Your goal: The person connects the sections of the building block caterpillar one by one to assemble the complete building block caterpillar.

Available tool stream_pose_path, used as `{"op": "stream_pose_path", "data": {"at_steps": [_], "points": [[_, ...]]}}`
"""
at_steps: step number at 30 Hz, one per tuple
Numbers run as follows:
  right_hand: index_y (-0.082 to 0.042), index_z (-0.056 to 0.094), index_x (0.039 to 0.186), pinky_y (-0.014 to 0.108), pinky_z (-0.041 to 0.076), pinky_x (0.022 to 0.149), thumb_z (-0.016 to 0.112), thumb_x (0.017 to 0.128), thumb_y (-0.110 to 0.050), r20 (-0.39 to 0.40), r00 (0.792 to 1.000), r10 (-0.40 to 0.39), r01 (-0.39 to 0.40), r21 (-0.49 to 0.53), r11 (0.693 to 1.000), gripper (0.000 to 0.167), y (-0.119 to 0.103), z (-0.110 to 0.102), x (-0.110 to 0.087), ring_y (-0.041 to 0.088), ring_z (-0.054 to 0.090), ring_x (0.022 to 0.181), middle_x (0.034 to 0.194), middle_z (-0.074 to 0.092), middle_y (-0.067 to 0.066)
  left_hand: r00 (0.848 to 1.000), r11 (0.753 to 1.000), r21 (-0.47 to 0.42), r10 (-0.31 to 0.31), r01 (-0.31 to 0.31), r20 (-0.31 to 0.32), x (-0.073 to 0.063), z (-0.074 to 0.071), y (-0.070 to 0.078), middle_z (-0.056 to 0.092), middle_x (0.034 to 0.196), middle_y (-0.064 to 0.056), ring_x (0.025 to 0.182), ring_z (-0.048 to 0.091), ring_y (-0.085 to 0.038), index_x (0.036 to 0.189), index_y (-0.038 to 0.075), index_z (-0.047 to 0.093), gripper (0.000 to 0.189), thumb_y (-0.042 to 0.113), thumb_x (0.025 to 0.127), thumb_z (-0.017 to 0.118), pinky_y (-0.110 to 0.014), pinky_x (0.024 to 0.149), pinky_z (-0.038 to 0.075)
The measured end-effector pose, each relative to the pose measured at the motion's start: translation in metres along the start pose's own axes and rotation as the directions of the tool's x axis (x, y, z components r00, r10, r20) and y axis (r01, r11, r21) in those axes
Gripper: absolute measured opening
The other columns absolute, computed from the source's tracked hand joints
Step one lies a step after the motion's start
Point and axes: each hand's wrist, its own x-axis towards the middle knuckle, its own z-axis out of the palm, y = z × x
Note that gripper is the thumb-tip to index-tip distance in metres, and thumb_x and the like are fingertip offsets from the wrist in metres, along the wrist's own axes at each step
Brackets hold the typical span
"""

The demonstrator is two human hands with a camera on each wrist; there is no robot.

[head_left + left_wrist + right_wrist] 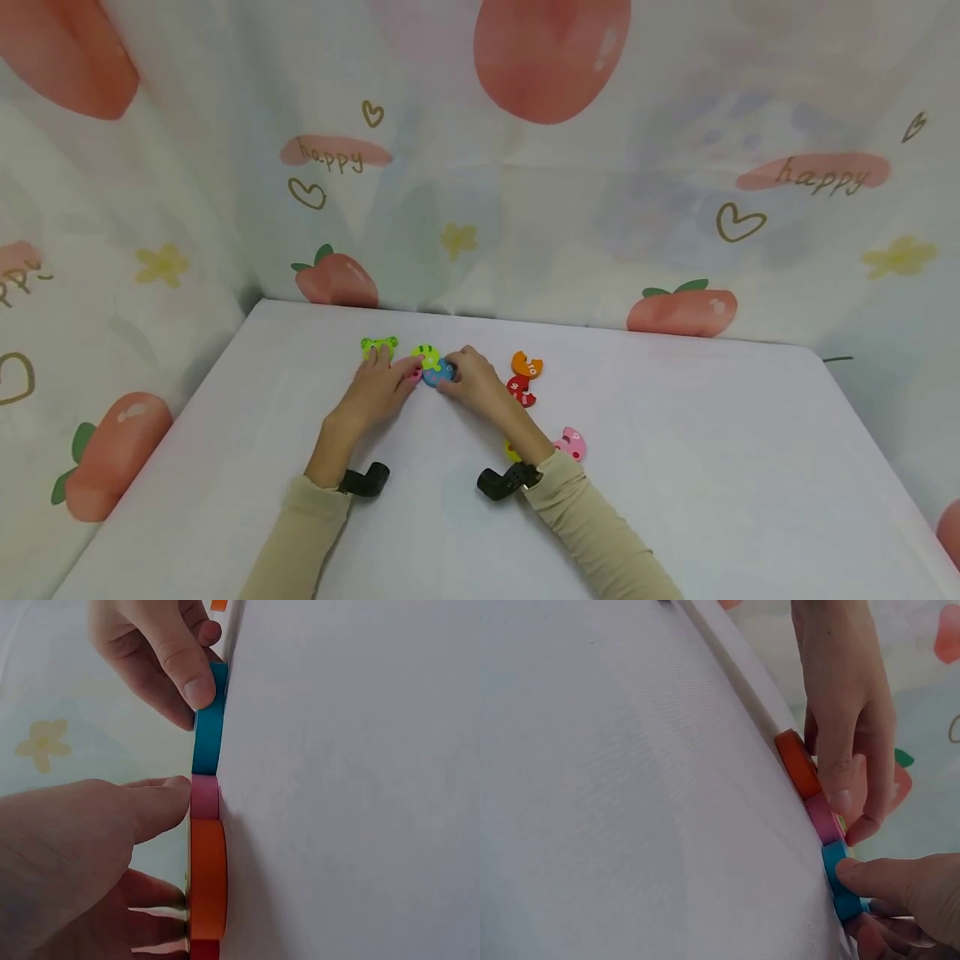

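A person in beige sleeves [592,521] is working w/ both bare hands at a white table [675,467], where small, bright pcs are lying. R hand [477,385] is pinching a blue pc [437,374] btwn thumb and fingers. L hand [378,387] is reaching over the row beside it, thumb and fingers loosely spread; its thumb is touching a pink pc [205,796] that is sitting against the blue one, and its other fingers are resting around an orange pc [208,877] next in line, w/ a bit of a red pc [204,949] showing past that. A yellow-green striped pc [426,356] is touching the blue pc's far side. A green pc [388,342] is poking out past the L fingertips. To the person's right, apart from the row, a second orange pc [527,365] w/ nos. on it is lying against a numbered red one [519,390]; nearer the person, a spotted pink one [573,443] is lying beside the R forearm, and a yellow pc [512,452] is mostly hiding behind it. Black cams [365,480] are sitting on both wrists. In the bkgd, a pale cloth [540,208] w/ peaches, hearts, flowers and "happy" is hanging.
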Motion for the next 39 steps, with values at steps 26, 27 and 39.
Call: {"op": "stream_pose_path", "data": {"at_steps": [26,27,39], "points": [[-0.001,0.059,0.130,0.024,0.054,0.077,0.065,0.092,-0.014,0.096,0.992,-0.077,0.075,0.014,0.997,0.040,0.019,-0.063,-0.077,0.017,0.061,0.090,0.117,0.067,0.013,0.971,0.960,0.159,-0.237,0.230,0.027,0.012,0.015,0.030,0.019,0.152,-0.040,0.142,0.014,-0.059,0.149,0.033,0.036,0.056,0.052,0.098,0.047,-0.073,0.111,0.020],[-0.002,0.059,0.129,0.024,0.054,0.077,0.067,0.091,-0.016,0.107,0.992,-0.065,0.066,0.000,0.998,0.041,0.019,-0.064,-0.083,0.016,0.060,0.091,0.117,0.067,0.011,0.971,0.960,0.159,-0.237,0.230,0.031,0.012,0.015,0.030,0.018,0.153,-0.040,0.143,0.014,-0.059,0.149,0.033,0.036,0.056,0.052,0.098,0.046,-0.073,0.111,0.020],[-0.008,0.065,0.124,0.042,0.054,0.093,0.080,0.079,-0.029,0.116,0.992,0.048,-0.010,-0.306,0.952,0.051,0.016,-0.061,-0.122,0.027,0.057,0.120,0.128,0.062,0.010,0.969,0.962,0.143,-0.243,0.234,0.049,0.011,0.013,0.031,0.015,0.155,-0.038,0.144,0.011,-0.057,0.150,0.034,0.035,0.055,0.052,0.099,0.044,-0.073,0.112,0.017]]}}
